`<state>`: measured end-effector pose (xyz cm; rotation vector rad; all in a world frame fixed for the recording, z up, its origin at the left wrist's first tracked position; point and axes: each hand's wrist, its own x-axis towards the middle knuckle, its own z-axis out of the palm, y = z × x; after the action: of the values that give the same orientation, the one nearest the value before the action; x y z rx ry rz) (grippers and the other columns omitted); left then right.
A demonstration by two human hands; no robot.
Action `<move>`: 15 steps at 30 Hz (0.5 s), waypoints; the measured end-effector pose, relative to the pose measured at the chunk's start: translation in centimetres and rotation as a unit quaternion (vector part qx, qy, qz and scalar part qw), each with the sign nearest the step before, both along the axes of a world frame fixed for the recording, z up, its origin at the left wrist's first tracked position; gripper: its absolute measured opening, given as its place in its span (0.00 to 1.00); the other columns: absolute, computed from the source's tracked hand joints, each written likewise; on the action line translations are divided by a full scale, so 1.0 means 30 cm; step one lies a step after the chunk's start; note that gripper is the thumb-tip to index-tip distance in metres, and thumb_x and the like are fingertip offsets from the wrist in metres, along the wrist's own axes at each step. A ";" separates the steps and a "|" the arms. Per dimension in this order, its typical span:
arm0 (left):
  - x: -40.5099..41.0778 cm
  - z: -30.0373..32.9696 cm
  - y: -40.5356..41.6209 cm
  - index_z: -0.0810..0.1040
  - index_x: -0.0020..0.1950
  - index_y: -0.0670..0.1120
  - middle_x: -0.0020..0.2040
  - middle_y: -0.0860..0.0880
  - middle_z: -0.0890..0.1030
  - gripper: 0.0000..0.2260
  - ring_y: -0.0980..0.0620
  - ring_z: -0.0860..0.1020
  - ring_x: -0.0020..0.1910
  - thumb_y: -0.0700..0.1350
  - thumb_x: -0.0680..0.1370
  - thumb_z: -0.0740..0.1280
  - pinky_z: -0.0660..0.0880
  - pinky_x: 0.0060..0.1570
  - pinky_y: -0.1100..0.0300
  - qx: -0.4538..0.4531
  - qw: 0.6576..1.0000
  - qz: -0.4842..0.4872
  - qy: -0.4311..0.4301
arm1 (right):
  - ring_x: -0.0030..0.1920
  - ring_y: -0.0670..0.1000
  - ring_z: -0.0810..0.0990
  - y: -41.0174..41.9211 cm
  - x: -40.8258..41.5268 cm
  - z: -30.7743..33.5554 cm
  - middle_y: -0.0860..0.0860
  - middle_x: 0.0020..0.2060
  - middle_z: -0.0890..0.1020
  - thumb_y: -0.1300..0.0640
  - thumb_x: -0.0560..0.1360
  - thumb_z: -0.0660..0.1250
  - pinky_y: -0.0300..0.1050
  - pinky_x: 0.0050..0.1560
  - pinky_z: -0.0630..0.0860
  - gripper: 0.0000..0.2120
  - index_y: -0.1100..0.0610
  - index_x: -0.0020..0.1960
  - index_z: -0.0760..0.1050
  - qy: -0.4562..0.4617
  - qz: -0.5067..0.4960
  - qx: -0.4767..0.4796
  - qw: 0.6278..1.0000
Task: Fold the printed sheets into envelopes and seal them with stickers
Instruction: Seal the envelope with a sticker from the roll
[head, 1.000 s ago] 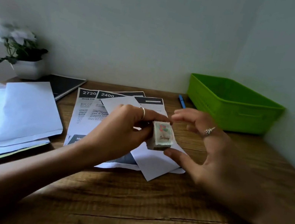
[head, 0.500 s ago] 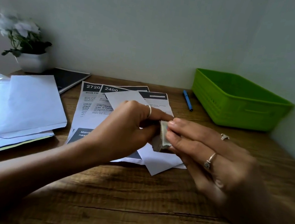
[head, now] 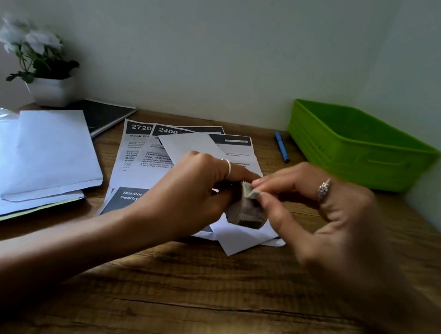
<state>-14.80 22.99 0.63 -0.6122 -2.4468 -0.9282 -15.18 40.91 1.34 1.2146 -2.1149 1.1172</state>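
My left hand grips a small stack of stickers above the middle of the wooden desk. My right hand pinches the top sticker's upper edge between thumb and forefinger, and that edge is bent up off the stack. Under both hands lies a folded white sheet on top of several printed sheets with black headers reading 2720 and 2400. Part of the stack is hidden by my fingers.
A pile of white envelopes lies at the left, with a dark notebook and a potted white flower behind. A green plastic bin stands at the back right, a blue pen beside it.
My right hand closed in from open beside the stack to pinching the top sticker. The sticker's edge now lifts away. My left hand has kept hold of the stack.
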 end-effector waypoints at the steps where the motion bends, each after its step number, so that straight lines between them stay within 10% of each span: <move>1: 0.000 0.000 -0.001 0.83 0.53 0.50 0.44 0.51 0.85 0.15 0.60 0.82 0.44 0.33 0.73 0.65 0.77 0.43 0.62 -0.004 1.000 0.003 -0.001 | 0.46 0.44 0.82 0.002 -0.002 0.002 0.45 0.43 0.83 0.60 0.72 0.68 0.38 0.46 0.79 0.04 0.56 0.46 0.81 -0.028 -0.004 -0.008 1.000; 15: 0.000 -0.010 -0.014 0.83 0.53 0.47 0.46 0.49 0.85 0.13 0.56 0.79 0.47 0.33 0.74 0.66 0.76 0.41 0.69 -0.033 0.998 0.006 -0.055 | 0.38 0.48 0.84 -0.029 -0.053 0.014 0.51 0.38 0.85 0.64 0.74 0.66 0.38 0.35 0.80 0.04 0.58 0.43 0.79 -0.266 0.026 -0.137 0.954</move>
<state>-14.81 22.56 0.32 -0.5816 -2.5843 -0.9015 -16.76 40.03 1.75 0.9121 -2.1938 1.8599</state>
